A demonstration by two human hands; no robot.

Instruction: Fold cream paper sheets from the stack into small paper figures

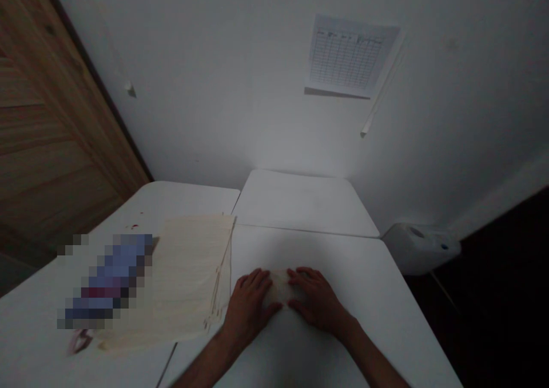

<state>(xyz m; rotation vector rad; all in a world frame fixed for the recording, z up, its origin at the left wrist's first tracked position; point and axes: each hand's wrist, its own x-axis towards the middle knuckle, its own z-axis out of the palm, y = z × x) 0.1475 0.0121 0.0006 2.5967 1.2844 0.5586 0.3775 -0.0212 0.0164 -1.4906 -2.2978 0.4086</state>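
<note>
A small folded piece of cream cloth (281, 288) lies on the white table (351, 274) in front of me. My left hand (253, 299) is on its left side, with the thumb at the near edge and the fingertips at the far one. From the right, my right hand (317, 299) holds it in the same way, fingers curved over it. Parts of the cloth are covered by both hands. Left of my left hand is a flat stack of cream cloth pieces (189, 274), with cords or loose edges along its right side.
A blurred-out blue item (114, 276) and a small pinkish loop (80, 340) lie at the left. A printed sheet (349, 56) hangs on the wall. Beyond the table's right edge sits a white plastic container (422, 248). A wooden panel (55, 108) stands at the far left.
</note>
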